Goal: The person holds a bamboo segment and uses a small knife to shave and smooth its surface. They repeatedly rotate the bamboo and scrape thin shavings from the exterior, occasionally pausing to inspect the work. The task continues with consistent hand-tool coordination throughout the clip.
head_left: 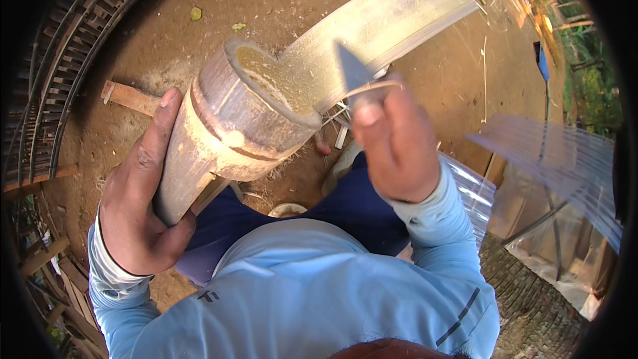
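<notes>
A large bamboo piece (226,113) lies slantwise before me. Its middle is a ringed, cup-like section with an open rim, and a long split trough (385,20) runs from it toward the far right. My left hand (136,206) is wrapped round its near-left end, thumb and fingers on opposite sides. Above the trough's near edge, my right hand (402,149) is closed on a knife (352,70), its pointed grey blade aimed up and left. The handle is hidden in the fist. A thin pale strip (375,85) curves across the blade near the fingers.
Brown dirt ground (159,46) carries scattered bamboo strips. A short wooden piece (129,98) lies behind my left hand. Slatted racks (66,53) stand at far left. Clear corrugated sheets (551,159) and a rough trunk (525,299) are at right. My legs are beneath the bamboo.
</notes>
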### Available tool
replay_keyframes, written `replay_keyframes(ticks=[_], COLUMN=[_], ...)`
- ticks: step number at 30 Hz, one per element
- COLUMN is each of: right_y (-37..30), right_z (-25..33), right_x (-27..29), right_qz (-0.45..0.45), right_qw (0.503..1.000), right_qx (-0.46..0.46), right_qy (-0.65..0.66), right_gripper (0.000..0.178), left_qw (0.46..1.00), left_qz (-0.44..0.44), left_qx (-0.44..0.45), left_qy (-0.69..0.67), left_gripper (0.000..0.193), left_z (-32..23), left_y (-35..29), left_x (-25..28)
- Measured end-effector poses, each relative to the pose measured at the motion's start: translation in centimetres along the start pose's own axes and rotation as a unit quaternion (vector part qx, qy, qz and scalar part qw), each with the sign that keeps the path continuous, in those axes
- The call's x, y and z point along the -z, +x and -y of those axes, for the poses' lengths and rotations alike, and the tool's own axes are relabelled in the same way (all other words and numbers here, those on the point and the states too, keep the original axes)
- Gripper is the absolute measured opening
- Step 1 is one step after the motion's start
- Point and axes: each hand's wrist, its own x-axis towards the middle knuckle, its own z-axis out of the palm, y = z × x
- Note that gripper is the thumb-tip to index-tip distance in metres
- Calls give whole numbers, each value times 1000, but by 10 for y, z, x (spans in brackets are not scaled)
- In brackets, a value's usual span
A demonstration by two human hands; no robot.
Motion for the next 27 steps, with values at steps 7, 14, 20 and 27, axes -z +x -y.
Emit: replay_keyframes(ticks=[7, 14, 20, 27], right_y=[4, 5, 4, -1], right_z=[0, 5, 6, 3], right_x=[1, -5, 1, -14], right_qz=[-11, -18, -2, -6], right_qw=[997, 999, 996, 999], right_qx=[41, -19, -83, 8], right_qy=[-58, 40, 11, 46], right_gripper=[22, 21, 18, 19], left_qw=[1000, 1000, 999, 999], left_qz=[9, 21, 29, 31], left_qx=[-14, -9, 16, -6], left_qy=[-4, -5, -19, -9], left_gripper=[101, 102, 101, 101], left_z=[5, 8, 8, 12], left_y=[-1, 0, -2, -2], left_x=[1, 3, 3, 4])
